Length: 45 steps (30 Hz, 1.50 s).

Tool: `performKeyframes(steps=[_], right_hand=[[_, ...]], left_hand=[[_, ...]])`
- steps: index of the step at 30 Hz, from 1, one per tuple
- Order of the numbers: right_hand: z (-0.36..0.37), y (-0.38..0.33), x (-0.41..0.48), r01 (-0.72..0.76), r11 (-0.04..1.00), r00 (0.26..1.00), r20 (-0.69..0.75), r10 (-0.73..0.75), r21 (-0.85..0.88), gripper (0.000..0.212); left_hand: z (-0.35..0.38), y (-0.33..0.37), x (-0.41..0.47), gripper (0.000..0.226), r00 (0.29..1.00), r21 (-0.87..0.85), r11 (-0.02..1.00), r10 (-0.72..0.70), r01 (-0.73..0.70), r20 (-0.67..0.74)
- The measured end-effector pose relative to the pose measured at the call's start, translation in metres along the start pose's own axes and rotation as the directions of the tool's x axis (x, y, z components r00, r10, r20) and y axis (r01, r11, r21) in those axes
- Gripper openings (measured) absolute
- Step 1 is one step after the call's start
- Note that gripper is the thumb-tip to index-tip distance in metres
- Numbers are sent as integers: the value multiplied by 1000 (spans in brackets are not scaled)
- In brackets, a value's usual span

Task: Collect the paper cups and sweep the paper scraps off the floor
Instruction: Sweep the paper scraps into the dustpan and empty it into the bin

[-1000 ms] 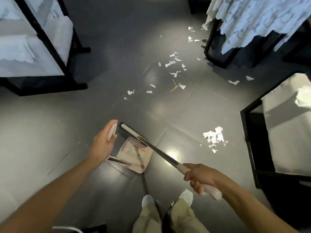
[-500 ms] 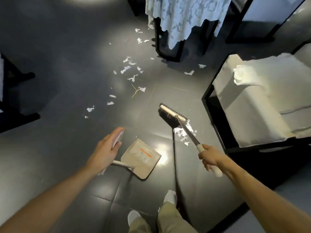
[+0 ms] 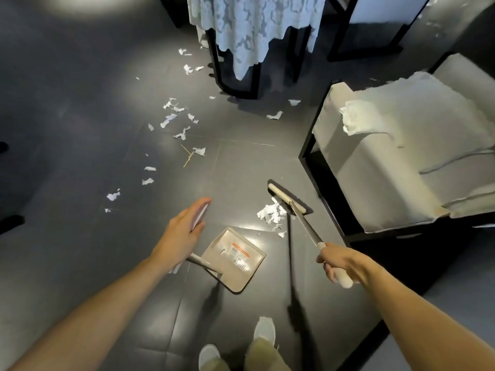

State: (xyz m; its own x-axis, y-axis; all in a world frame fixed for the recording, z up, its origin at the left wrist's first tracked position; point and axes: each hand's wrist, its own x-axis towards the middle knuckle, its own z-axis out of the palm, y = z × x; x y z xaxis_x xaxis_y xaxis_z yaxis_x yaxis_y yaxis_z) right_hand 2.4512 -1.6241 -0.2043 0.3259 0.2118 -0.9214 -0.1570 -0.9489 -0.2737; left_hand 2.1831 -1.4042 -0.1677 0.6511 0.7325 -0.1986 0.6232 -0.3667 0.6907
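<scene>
Sweeping step, this one. My right hand (image 3: pixel 338 263) is closed round the white end grip of the broom (image 3: pixel 288 198), whose head is down on the floor (image 3: pixel 80 156) at one o'clock. A small heap of paper scraps (image 3: pixel 270 214) lies against its near side. That heap sits between the broom head and the dustpan (image 3: pixel 235 259), just short of the pan's mouth, which looks turned toward it.

My left hand (image 3: pixel 184 231) holds the white top grip of the dustpan's upright handle, fingers laid along it. The pan lies flat on the tiles at twelve, close ahead of my shoes (image 3: pixel 263 330).

Next move, as I judge it, is a short pull toward seven o'clock to drive the heap over the lip, with the pan pressed down so nothing slides under.

Plenty left after that: scattered scraps (image 3: pixel 171 119) trail off at eleven o'clock with two thin wooden sticks (image 3: pixel 187 156) among them. More lie by the black table leg (image 3: pixel 235 84) under the lace cloth (image 3: pixel 254 28).

The white-covered armchair (image 3: pixel 401 162) at two o'clock stands just beside the broom head — little room to swing there. No paper cups in view.
</scene>
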Motion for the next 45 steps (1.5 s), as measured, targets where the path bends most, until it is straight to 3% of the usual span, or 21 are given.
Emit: performKeyframes(steps=[5, 9, 13, 16, 19, 21, 25, 28, 37, 43, 45], right_hand=[[50, 26, -31, -66, 996, 994, 86, 60, 62, 27], [98, 39, -65, -8, 996, 997, 83, 1, 87, 27], [120, 40, -102, -238, 913, 949, 281, 145, 332, 12], [111, 40, -126, -368, 809, 893, 415, 171, 458, 16], [93, 36, -152, -429, 742, 849, 511, 136, 516, 15], [91, 36, -164, -392, 763, 863, 493, 111, 515, 32], [120, 27, -171, -150, 944, 936, 349, 41, 293, 36], [141, 13, -164, 30, 994, 971, 235, -55, 106, 36], [218, -36, -116, 270, 934, 960, 142, -242, -235, 30], [272, -37, -110, 301, 795, 952, 217, -216, -526, 38], [293, -31, -115, 299, 783, 948, 261, -180, -545, 46]], left_hand=[[6, 13, 16, 47, 999, 6, 999, 36, -37, 11], [6, 15, 19, 48, 998, 16, 998, 63, -63, 14], [4, 17, 13, 48, 992, 28, 992, 124, -124, 2], [0, 11, 4, 48, 992, 41, 991, 126, -126, 4], [-8, 2, -7, 48, 991, 44, 990, 137, -137, 10], [-12, -5, -18, 47, 990, 28, 989, 143, -143, 8], [-26, -23, -46, 46, 994, -13, 994, 104, -105, -15], [-42, -41, -69, 48, 998, -61, 998, 25, -29, -51], [-88, -127, -169, 48, 959, -116, 985, -153, 128, -240], [-109, -164, -171, 49, 901, -185, 953, -290, 241, -323], [-116, -168, -160, 48, 897, -195, 950, -298, 244, -325]])
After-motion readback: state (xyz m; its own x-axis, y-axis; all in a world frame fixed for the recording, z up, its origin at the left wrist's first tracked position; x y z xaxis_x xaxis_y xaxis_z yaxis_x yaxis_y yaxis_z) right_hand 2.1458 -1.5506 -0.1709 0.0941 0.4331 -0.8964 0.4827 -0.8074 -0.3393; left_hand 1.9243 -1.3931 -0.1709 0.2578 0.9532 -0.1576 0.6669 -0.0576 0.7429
